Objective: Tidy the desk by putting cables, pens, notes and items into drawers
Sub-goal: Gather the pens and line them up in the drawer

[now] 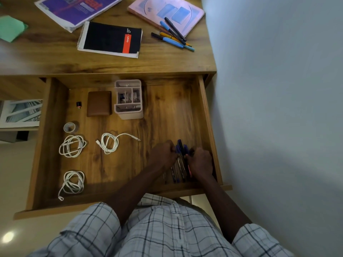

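The wooden worktop point(55, 52) carried one purple-covered book point(78, 8) at its far edge, one pink notebook point(167, 13) to the right of it and one black spiral notepad point(111, 38) nearer the front. One green sheet point(11, 28) lay at the far left. One drawer point(207, 127) stood pulled out below the worktop's front edge.

Inside it, toward the back, one pale divided organiser point(128, 99) stood upright, with one brown case point(99, 106) lying flat just beside it on the left. Three coiled white cables lay apart from one another: the first cable point(72, 146) at the left, the second cable point(109, 143) near the middle and the third cable point(73, 182) at the front left.

In the front right corner, the left hand point(163, 154) and the right hand point(201, 162) both had their fingers curled against one bundle of pens point(181, 158), gripping it from either side; how many pens it held could not be counted.

On the worktop, at least five loose pens point(173, 35) lay crossed over the pink notebook's near corner. One clear tape roll point(69, 127) sat above the first cable, and one small black item point(79, 104) lay left of the brown case.
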